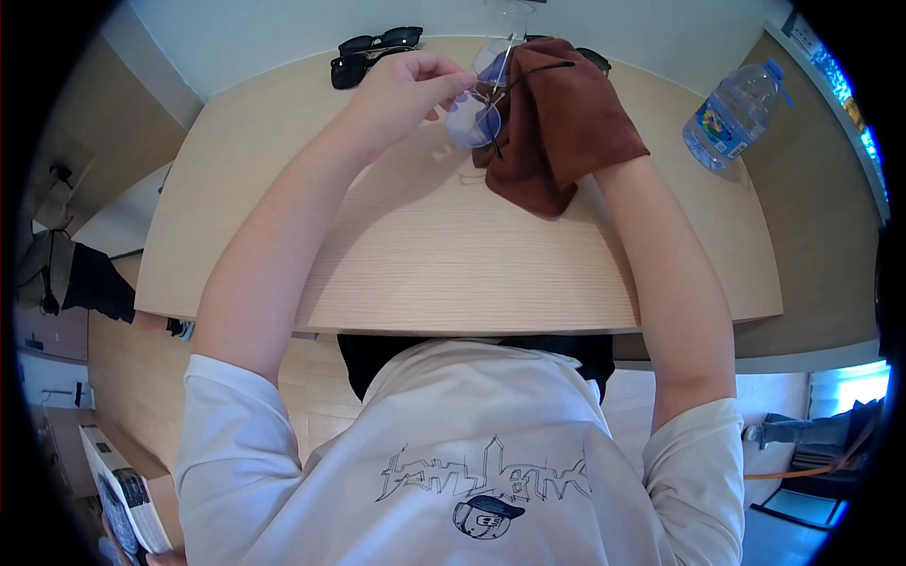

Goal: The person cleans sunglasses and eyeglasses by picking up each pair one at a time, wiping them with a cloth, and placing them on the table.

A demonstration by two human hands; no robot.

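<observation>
A pair of thin-framed glasses (475, 121) with bluish round lenses is held above the table's far half. My left hand (409, 94) pinches the frame near its middle, thumb and forefinger closed on it. A reddish-brown cloth (559, 127) drapes over my right hand and hangs toward the tabletop. Cloth covers my right hand's fingers; only the wrist shows at its right edge. The cloth lies right beside the glasses, and a dark temple arm crosses in front of it.
Dark sunglasses (380, 41) lie at the table's (453, 274) back left. Another dark pair (595, 59) is partly hidden behind the cloth. A clear plastic bottle (731, 118) stands at the right. Another person's leg (102, 283) shows at far left.
</observation>
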